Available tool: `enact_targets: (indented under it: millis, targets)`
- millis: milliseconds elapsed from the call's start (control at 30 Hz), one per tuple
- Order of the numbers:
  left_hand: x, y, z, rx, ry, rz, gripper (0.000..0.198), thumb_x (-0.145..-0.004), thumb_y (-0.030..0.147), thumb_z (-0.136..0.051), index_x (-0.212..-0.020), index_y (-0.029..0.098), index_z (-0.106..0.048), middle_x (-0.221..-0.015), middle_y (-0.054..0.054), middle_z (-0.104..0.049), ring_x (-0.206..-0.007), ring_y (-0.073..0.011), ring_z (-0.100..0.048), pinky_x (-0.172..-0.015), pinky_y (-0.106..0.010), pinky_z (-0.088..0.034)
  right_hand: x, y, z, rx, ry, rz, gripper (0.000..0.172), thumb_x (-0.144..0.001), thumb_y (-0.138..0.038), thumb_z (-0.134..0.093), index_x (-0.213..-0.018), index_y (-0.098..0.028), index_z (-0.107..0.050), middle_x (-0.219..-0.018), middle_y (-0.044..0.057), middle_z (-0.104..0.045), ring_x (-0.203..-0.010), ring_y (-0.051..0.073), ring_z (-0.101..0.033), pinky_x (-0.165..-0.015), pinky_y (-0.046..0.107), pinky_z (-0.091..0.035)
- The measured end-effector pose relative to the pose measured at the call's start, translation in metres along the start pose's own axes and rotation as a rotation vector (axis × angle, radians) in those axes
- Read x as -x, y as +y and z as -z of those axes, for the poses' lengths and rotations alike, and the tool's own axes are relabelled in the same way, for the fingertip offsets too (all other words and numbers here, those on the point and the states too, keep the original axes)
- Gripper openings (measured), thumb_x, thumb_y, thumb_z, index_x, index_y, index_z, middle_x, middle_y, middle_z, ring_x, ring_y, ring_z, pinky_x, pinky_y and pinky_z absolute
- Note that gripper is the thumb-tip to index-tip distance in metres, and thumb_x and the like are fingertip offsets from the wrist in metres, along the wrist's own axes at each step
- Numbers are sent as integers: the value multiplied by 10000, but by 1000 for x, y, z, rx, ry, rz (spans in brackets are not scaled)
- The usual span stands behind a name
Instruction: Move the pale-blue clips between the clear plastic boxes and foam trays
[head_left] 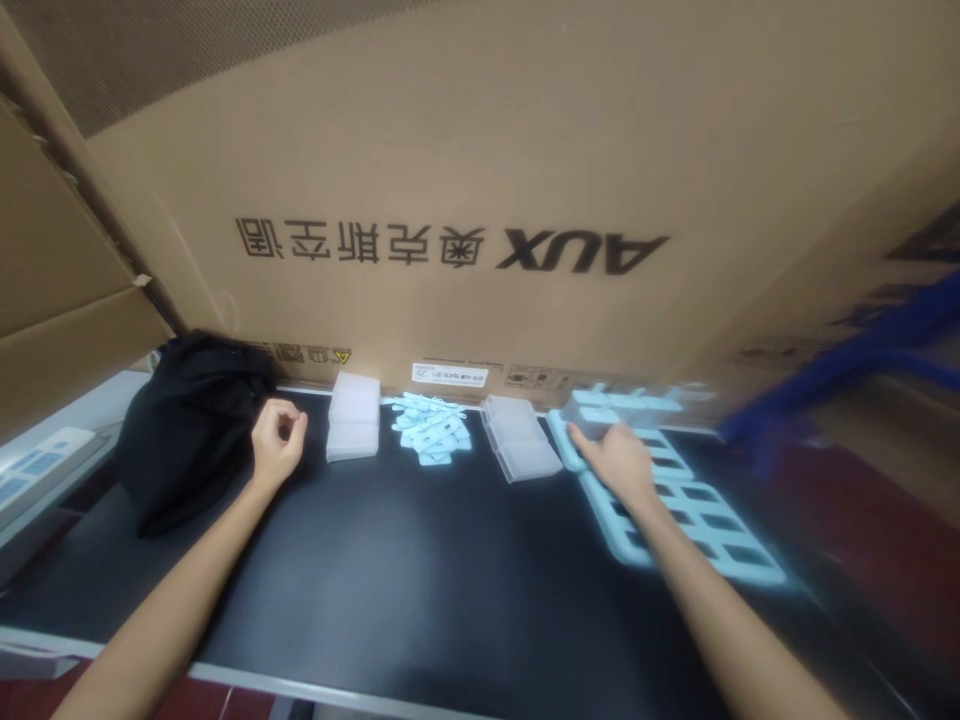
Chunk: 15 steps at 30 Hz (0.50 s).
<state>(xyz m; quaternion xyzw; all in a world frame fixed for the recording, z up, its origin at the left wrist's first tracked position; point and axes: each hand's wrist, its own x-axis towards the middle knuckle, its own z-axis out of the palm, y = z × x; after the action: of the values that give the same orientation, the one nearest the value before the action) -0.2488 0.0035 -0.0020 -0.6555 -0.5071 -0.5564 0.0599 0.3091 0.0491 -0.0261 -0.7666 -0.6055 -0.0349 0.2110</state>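
Note:
My left hand (276,442) hovers over the black table (420,570) with its fingers curled and thumb touching forefinger; nothing shows in it. It is between a black cloth bundle (191,430) and a stack of clear plastic cases (354,417). My right hand (619,460) rests on a pale blue grid tray (705,520), fingertips touching a small clear piece (596,420) at the tray's far end. Whether it grips that piece is unclear. A pile of small light blue parts (433,432) lies between two stacks of cases, the second stack (520,436) just left of my right hand.
A big brown cardboard box (525,180) printed AUX stands along the table's back edge. More cardboard leans at the left (52,270). A white power strip (37,470) lies at far left. A blurred blue frame (862,360) crosses the right side.

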Motion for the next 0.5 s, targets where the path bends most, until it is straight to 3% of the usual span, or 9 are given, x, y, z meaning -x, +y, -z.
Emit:
enact_targets:
  millis: [267, 500]
  targets:
    - [-1, 4, 1, -13, -17, 8, 159, -940, 281, -591, -824, 216, -504, -846, -27, -564, -728, -168, -550, -652, -306, -465, 1, -7, 6, 112, -98, -38, 748, -964, -671, -401, -1107, 23, -640, -1020, 311, -693, -1028, 399, -693, -852, 446, -521]
    - [0, 0, -1, 34, -13, -29, 145, -910, 224, -622, -818, 207, -511, -835, -19, -561, -701, -153, -537, -635, -284, -448, 4, -14, 8, 105, -67, -92, 705, -959, -635, -452, -1199, 18, -564, -1025, 300, -703, -1009, 398, -701, -866, 451, -515]
